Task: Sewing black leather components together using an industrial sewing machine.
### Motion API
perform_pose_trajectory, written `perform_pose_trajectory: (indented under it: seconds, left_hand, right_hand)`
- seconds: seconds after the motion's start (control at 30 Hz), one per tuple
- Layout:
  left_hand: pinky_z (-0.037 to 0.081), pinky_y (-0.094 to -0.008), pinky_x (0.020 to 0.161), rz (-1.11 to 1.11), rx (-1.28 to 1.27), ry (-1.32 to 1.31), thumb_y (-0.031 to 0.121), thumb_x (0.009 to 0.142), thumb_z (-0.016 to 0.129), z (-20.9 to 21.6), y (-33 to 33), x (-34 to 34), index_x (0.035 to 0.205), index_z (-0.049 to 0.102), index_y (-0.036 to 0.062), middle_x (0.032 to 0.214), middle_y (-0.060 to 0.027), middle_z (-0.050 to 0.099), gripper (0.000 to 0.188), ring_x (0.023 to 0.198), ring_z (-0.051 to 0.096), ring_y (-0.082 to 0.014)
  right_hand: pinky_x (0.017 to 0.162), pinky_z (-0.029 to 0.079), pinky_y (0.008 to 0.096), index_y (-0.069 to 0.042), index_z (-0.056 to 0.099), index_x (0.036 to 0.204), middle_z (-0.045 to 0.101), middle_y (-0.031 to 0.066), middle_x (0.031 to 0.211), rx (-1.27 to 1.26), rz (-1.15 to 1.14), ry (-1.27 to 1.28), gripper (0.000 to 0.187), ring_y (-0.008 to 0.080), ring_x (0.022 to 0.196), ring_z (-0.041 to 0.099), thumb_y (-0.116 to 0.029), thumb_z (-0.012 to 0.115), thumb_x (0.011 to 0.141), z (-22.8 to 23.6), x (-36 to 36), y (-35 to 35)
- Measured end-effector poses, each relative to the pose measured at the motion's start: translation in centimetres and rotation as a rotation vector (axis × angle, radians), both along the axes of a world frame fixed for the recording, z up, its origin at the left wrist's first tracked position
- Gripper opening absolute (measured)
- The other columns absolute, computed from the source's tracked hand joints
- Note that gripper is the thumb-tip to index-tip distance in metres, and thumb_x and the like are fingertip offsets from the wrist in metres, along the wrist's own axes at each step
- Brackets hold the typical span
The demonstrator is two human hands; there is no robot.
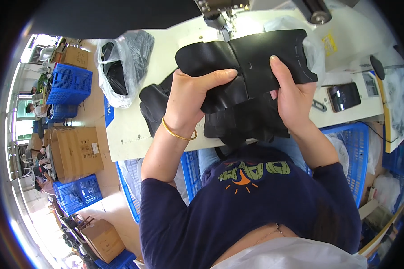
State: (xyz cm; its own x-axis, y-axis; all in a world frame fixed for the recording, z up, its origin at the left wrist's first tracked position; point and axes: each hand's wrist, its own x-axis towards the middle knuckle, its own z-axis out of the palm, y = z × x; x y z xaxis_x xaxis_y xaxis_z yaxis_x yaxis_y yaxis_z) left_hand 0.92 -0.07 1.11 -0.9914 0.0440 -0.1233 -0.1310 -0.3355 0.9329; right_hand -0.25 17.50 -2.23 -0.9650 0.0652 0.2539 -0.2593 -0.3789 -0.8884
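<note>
Both of my hands hold up a black leather piece [267,49] with a seam down its middle and small pale marks near its right edge. My left hand [195,87] grips its left part, thumb on top and the fingers hidden beneath. At the right part, my right hand [292,92] pinches it with the thumb on the face. Below it, more black leather pieces [249,121] lie bunched at the table's near edge. The sewing machine's needle area [224,29] is just behind the held piece.
On the white table [134,134] a clear plastic bag [121,67] with black pieces lies at left. A phone [344,96] and a small metal tool [318,106] lie at right. Blue crates [352,148] stand under the table; cardboard boxes [76,152] stand on the floor at left.
</note>
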Motion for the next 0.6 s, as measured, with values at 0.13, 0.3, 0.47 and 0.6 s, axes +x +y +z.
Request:
perform_pose_trajectory:
  seconds: [0.13, 0.3, 0.47, 0.6]
  left_hand:
    - [0.055, -0.0266, 0.067, 0.000, 0.000, 0.034, -0.005, 0.073, 0.070, 0.1, -0.8, -2.3, 0.095, 0.066, -0.0015, 0.085, -0.0082, 0.068, 0.022, 0.072, 0.066, -0.0149]
    - [0.053, -0.0272, 0.068, 0.029, -0.013, 0.063, -0.005, 0.073, 0.070, 0.8, -0.8, -4.9, 0.091, 0.067, -0.0024, 0.085, -0.0093, 0.068, 0.018, 0.074, 0.065, -0.0159]
    - [0.053, -0.0274, 0.068, 0.041, 0.001, 0.075, -0.006, 0.074, 0.069, 1.0, -0.8, -5.9, 0.087, 0.067, -0.0038, 0.085, -0.0101, 0.068, 0.014, 0.074, 0.065, -0.0167]
    - [0.053, -0.0276, 0.068, 0.052, -0.020, 0.091, -0.007, 0.074, 0.068, 0.9, -0.9, -5.8, 0.086, 0.066, -0.0039, 0.084, -0.0100, 0.068, 0.013, 0.074, 0.065, -0.0168]
  right_hand:
    - [0.042, 0.036, 0.0196, -0.001, 0.065, 0.080, 0.058, 0.0008, 0.064, -0.006, 0.004, -0.085, 0.017, 0.0056, 0.049, 0.051, -0.016, 0.064, 0.088, 1.2, -1.8, -0.8]
    - [0.044, 0.034, 0.0203, -0.003, 0.065, 0.083, 0.059, -0.0004, 0.070, -0.029, 0.000, -0.123, 0.009, 0.0055, 0.053, 0.047, -0.012, 0.066, 0.086, 1.2, -4.6, -0.8]
    - [0.044, 0.036, 0.0210, -0.001, 0.067, 0.079, 0.060, 0.0027, 0.063, -0.050, -0.033, -0.096, 0.018, 0.0081, 0.050, 0.053, -0.018, 0.066, 0.085, 1.4, -5.4, -0.8]
    - [0.044, 0.035, 0.0214, 0.000, 0.067, 0.079, 0.060, 0.0032, 0.063, -0.062, -0.007, -0.095, 0.017, 0.0080, 0.049, 0.051, -0.016, 0.065, 0.085, 1.0, -5.5, -0.9]
